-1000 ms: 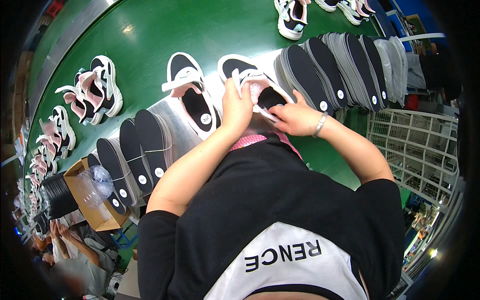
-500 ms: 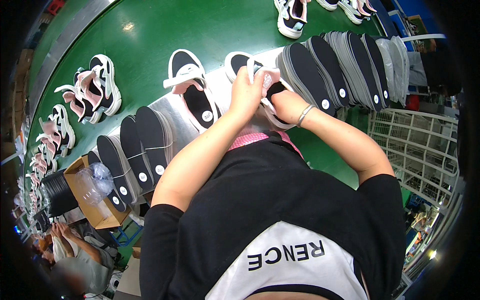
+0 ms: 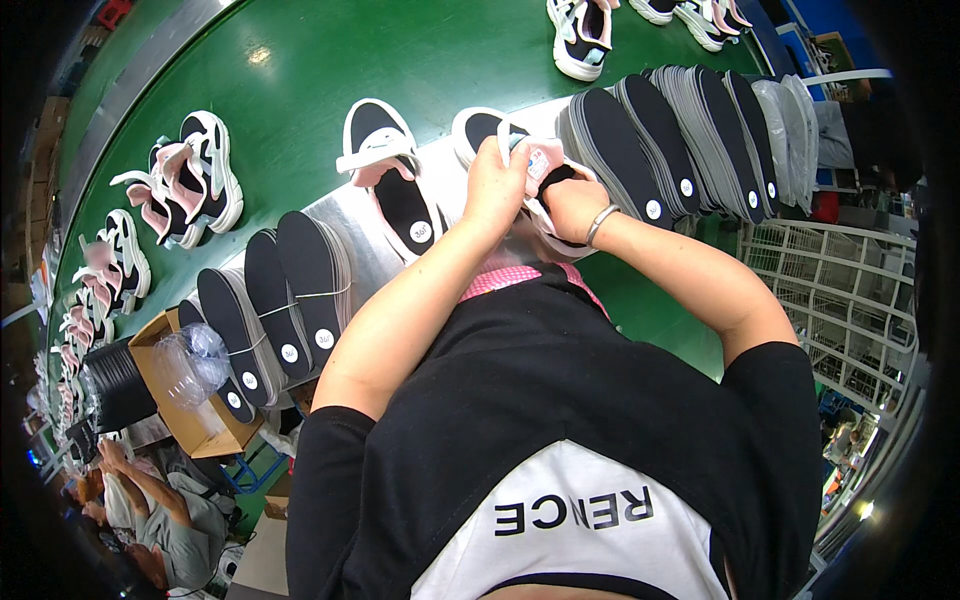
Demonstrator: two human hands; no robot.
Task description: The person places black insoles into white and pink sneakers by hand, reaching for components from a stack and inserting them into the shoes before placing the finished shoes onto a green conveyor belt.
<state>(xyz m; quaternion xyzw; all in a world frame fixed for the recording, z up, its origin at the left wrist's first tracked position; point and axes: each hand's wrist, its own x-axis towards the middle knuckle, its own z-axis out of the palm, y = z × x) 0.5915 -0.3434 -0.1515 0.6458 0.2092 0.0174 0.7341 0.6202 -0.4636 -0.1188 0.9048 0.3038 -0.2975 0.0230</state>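
A white, black and pink sneaker [image 3: 478, 128] lies in front of me, its heel end toward my body. My left hand [image 3: 495, 185] is closed on its pink tongue and holds it up, with a small label facing out. My right hand [image 3: 580, 208], a metal bracelet at its wrist, reaches into the shoe's opening. Its fingers are mostly hidden inside, and whether they grip anything cannot be made out. Left of it lies a matching sneaker [image 3: 376, 118], tongue folded forward, with a black insole [image 3: 402, 203] bearing a round white sticker visible inside.
Stacks of black insoles [image 3: 612, 150] stand close on the right, and tied insole bundles [image 3: 312, 270] on the left. More sneakers [image 3: 205, 170] sit on the green table [image 3: 300, 60]. A cardboard box [image 3: 205, 428] holds clear plastic. A white wire rack [image 3: 830, 290] stands right; another person [image 3: 180, 515] sits lower left.
My right hand has shifted slightly within the shoe opening, and the held tongue has turned a little. My left hand keeps its grip. The view has moved slightly.
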